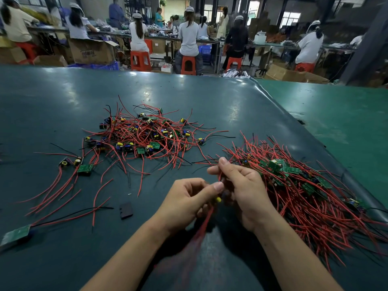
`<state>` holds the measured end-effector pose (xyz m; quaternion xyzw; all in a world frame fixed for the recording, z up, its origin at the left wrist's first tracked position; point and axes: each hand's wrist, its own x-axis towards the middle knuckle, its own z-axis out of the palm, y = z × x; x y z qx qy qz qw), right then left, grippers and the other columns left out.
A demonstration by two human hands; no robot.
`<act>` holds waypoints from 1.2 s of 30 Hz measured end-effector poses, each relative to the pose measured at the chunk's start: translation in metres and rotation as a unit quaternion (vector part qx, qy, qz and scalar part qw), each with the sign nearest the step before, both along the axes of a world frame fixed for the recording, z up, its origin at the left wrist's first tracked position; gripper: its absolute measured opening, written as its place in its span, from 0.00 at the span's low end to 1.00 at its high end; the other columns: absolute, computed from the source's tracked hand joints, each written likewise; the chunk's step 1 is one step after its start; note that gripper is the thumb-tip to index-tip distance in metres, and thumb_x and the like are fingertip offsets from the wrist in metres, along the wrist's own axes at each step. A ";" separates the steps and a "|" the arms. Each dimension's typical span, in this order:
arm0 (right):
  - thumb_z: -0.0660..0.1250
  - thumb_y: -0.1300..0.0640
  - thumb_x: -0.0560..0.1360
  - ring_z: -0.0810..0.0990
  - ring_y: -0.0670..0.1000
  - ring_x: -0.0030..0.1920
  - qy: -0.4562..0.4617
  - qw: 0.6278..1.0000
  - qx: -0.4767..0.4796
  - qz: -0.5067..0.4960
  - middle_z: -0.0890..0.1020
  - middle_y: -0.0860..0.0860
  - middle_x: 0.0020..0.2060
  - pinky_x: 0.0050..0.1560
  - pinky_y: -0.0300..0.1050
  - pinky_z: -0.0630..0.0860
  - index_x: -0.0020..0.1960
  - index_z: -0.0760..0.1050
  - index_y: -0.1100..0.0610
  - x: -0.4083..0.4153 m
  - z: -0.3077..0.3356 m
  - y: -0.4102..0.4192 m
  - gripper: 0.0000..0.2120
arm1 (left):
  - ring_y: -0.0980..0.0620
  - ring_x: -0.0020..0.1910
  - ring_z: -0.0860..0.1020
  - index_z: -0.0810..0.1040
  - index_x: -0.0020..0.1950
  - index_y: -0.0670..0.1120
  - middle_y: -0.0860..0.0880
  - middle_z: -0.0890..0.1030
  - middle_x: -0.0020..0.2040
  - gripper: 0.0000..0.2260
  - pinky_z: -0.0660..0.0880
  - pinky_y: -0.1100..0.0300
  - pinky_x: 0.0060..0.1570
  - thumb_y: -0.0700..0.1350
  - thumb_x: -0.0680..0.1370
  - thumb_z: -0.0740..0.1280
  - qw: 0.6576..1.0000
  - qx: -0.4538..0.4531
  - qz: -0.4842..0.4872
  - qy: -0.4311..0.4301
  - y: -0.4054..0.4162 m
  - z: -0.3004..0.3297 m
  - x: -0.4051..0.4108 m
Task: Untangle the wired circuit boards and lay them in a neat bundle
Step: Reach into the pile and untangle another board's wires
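Both hands, left hand (189, 198) and right hand (241, 192), pinch one wired board (220, 196); next, free its wires and lay it on the bundle (304, 185).

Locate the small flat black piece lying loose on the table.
In the head view, the black piece lies on the dark table, left of the left hand, near the tips of loose red wires, in front of the tangled pile.

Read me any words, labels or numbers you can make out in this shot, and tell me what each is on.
Cardboard box behind the table: purple print, too blurred to read.
Green circuit boards in the right bundle: any markings too small to read.
Small black piece on the table: no visible text.
Nothing else legible.
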<state>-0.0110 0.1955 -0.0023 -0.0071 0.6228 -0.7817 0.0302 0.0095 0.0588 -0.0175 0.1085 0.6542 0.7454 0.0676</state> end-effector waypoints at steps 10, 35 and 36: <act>0.63 0.51 0.80 0.61 0.44 0.20 -0.046 0.997 -0.061 -0.005 0.68 0.48 0.24 0.20 0.32 0.56 0.36 0.84 0.58 -0.001 0.008 0.006 0.19 | 0.54 0.22 0.75 0.75 0.26 0.48 0.42 0.75 0.29 0.13 0.66 0.67 0.23 0.55 0.64 0.73 0.999 0.028 -0.010 -0.017 -0.003 -0.001 -0.002; 0.71 0.50 0.67 0.65 0.45 0.23 -0.045 0.990 0.024 0.131 0.72 0.52 0.27 0.22 0.33 0.60 0.45 0.84 0.62 0.002 0.000 0.009 0.15 | 0.56 0.20 0.71 0.76 0.33 0.33 0.49 0.75 0.24 0.15 0.67 0.68 0.22 0.45 0.69 0.72 0.998 0.047 0.041 -0.004 -0.002 -0.002 -0.002; 0.72 0.51 0.68 0.67 0.48 0.25 -0.041 0.989 0.053 0.130 0.73 0.55 0.29 0.25 0.35 0.61 0.43 0.85 0.61 0.003 -0.001 0.009 0.13 | 0.56 0.20 0.70 0.74 0.33 0.32 0.49 0.75 0.24 0.14 0.67 0.67 0.23 0.42 0.71 0.71 0.999 0.028 0.036 0.007 0.000 -0.003 0.000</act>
